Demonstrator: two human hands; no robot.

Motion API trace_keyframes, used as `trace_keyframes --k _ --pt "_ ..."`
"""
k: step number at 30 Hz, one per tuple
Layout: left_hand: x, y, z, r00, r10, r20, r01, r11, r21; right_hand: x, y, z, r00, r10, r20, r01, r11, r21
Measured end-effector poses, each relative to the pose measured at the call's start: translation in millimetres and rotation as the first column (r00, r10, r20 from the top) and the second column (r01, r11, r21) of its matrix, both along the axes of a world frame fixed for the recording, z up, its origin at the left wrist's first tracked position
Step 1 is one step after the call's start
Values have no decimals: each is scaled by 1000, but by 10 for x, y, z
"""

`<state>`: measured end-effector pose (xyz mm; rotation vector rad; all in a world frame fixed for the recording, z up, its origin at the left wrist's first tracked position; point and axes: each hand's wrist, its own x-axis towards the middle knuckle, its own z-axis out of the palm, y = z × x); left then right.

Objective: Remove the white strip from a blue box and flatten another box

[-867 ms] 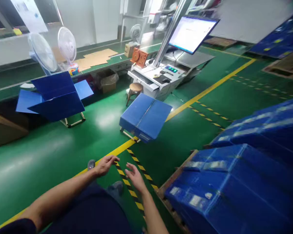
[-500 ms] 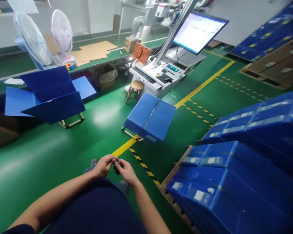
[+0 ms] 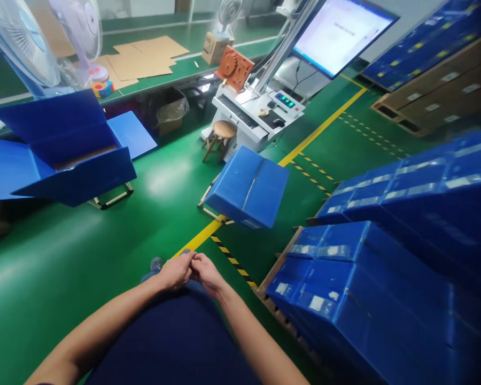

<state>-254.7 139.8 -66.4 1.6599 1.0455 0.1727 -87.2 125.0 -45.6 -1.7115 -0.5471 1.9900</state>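
The left hand (image 3: 177, 271) and right hand (image 3: 208, 275) are clasping together low in the frame, fingers (image 3: 196, 261) closed. Are they gripping something small? I can't tell.

Nothing legible: monitor screen (image 3: 342, 37) and white box labels (image 3: 316, 303) too blurred.

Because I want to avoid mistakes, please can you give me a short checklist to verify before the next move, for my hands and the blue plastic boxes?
1. Anything held between the bare left hand and bare right hand: cannot tell, they cover each other.
2. Flaps shut on the blue corrugated-plastic box ahead: ok.
3. Flaps shut on the blue corrugated-plastic box at left: not ok, they stand open.
4. White labels on the blue boxes stacked on the wooden pallet: ok, showing.
5. Monitor lit: ok.
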Motion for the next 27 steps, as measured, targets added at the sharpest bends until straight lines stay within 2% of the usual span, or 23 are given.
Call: trace_keyframes --k 3,8,11,14,17,19,21,24,25,27 --pt "-45 32 -85 987 -85 -138 84 996 -13 -20 90 -95 998 49 -30 -51 994 -93" --pt "-58 -40 -243 961 -179 -209 165 983 -80 78 88 -261 987 127 -94 -143 969 -201" --pt "103 -126 -316 940 -235 -248 213 971 -111 299 26 -392 976 153 -155 -188 951 -245" --pt "424 -179 -460 906 -239 -350 186 966 -176 739 -16 -691 979 131 -155 -169 948 -270" --pt "898 -134 -789 819 -236 -523 121 962 -245 1486 24 -1269 998 -17 -53 2 965 -263" --pt "1308 12 -1115 763 -229 -605 90 964 -252 2164 121 -1796 983 -178 33 181 954 -238" --pt "1815 300 -1484 741 -194 -643 87 977 -194 2944 272 -2384 932 -348 103 362 912 -193" --pt "2776 1024 -2005 770 -62 -635 120 992 49 4112 574 -3256 822 -552 140 566 818 -100" --pt "3138 1329 -2143 798 6 -602 122 978 171 4446 687 -3515 774 -618 137 629 776 -48" --pt "3884 1989 -2345 858 133 -495 94 909 407 4968 918 -3945 635 -770 65 759 637 132"
